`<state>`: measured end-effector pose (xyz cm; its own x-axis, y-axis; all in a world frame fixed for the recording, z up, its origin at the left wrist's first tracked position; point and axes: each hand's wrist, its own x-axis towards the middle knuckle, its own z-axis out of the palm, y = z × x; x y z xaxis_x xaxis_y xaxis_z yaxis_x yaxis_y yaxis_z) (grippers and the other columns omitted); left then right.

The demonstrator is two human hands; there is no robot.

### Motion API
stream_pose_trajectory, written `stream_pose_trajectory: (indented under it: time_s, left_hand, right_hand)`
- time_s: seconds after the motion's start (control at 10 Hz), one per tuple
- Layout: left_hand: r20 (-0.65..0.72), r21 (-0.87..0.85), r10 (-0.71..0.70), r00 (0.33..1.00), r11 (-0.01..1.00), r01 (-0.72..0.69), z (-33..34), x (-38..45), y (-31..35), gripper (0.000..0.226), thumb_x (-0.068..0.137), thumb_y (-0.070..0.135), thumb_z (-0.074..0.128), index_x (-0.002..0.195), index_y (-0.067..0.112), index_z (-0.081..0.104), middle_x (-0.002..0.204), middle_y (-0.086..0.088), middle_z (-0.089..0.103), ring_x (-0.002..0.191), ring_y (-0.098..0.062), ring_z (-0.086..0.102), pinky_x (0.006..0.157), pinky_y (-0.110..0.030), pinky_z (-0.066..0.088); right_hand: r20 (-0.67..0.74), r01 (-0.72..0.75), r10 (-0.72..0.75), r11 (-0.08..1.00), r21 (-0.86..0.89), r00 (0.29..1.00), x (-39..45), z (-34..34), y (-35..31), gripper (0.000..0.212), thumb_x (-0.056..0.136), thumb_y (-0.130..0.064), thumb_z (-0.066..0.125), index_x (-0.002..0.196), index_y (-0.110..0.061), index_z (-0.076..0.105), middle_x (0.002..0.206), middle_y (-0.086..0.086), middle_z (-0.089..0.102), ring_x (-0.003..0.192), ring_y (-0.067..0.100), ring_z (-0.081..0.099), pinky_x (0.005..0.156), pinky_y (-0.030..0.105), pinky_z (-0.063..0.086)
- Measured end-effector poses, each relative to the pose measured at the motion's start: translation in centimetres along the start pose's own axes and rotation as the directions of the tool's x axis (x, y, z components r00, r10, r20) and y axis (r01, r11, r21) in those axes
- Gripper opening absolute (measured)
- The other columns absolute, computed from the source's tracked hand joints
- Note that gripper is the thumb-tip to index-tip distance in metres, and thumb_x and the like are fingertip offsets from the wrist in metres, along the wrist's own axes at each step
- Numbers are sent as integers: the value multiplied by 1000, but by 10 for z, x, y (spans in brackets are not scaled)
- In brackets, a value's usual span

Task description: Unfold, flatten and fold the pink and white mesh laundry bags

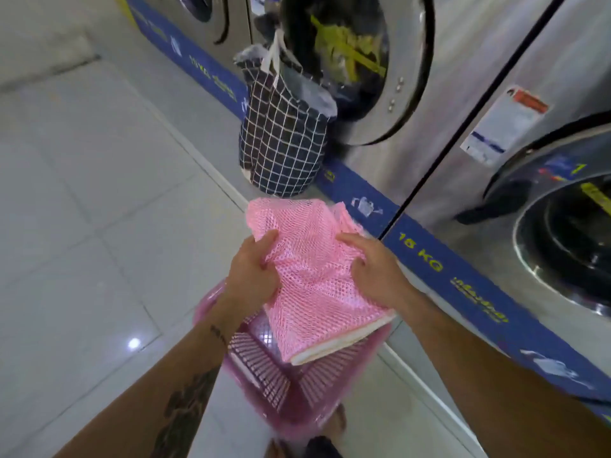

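Note:
A pink mesh laundry bag (pixel 310 276) with a white edge strip along its near end is held in the air above a pink slatted plastic basket (pixel 284 388). My left hand (pixel 253 271) grips the bag's left side, thumb on top and fingers curled under. On the right side, my right hand (pixel 370 269) pinches the mesh, bunching it between the two hands. The bag lies roughly folded, its far end drooping toward the floor.
A dark checked fabric hamper (pixel 281 140) stands on the tiled floor in front of an open washing machine (pixel 363 61) with clothes inside. Another machine (pixel 568 233) is at the right, along a blue base strip. Grey floor tiles (pixel 82 193) spread to the left.

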<state>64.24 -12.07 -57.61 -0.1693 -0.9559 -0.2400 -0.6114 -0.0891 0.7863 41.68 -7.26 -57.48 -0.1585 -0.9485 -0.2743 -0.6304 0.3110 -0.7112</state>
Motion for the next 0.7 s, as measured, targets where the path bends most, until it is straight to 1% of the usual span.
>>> stream_pose_trajectory:
  time_s: [0.1,0.2,0.3,0.4,0.5,0.6,0.7]
  left_hand:
    - [77,-48,-136,988,989,140,50,10,-86,65,83,-9,50,142,19,49,133,-8,48,96,-29,64,62,-34,62]
    - [135,-67,-183,974,979,194,74,15,-127,66,81,-14,52,139,16,51,137,-10,48,94,-31,67,62,-46,61]
    - [188,24,-244,951,969,244,100,27,-174,69,81,-11,50,143,20,46,143,-7,42,101,-28,65,51,-26,57]
    - [225,116,-274,935,960,253,110,32,-196,65,82,-3,52,143,20,46,141,-4,42,100,-25,63,49,-15,51]
    - [201,283,-407,891,895,345,104,29,-214,58,72,17,55,130,19,60,133,-7,59,105,-26,62,73,-28,57]
    - [192,346,-452,871,862,371,95,23,-207,58,64,28,50,120,27,66,121,1,69,101,-23,65,79,-28,53]
    - [195,319,-427,883,879,355,73,13,-160,49,68,22,49,112,23,70,109,4,71,82,-15,67,58,-17,49]
  right_hand:
    - [74,-43,49,995,-85,996,21,76,63,60,89,-2,43,135,-41,53,145,10,46,86,18,66,74,25,55]
    - [141,-74,90,991,-111,986,30,116,96,60,90,0,44,136,-38,53,145,3,44,81,8,61,64,15,49]
    - [179,-65,86,991,-119,980,48,169,136,63,88,4,44,138,-34,50,137,9,50,99,13,59,76,26,51]
    - [248,-60,102,983,-174,963,56,194,156,66,89,-2,47,144,-37,40,144,13,42,126,27,52,94,40,52]
    - [369,-82,205,943,-322,906,58,210,172,69,89,-21,50,150,-37,24,155,12,33,135,32,46,100,45,49]
    - [368,-120,208,961,-247,906,56,203,167,64,86,-25,48,147,-35,29,144,10,48,114,28,63,84,41,56]
    - [311,-209,251,964,-162,917,35,160,132,53,91,-21,49,144,-22,39,129,10,60,90,17,65,63,27,51]
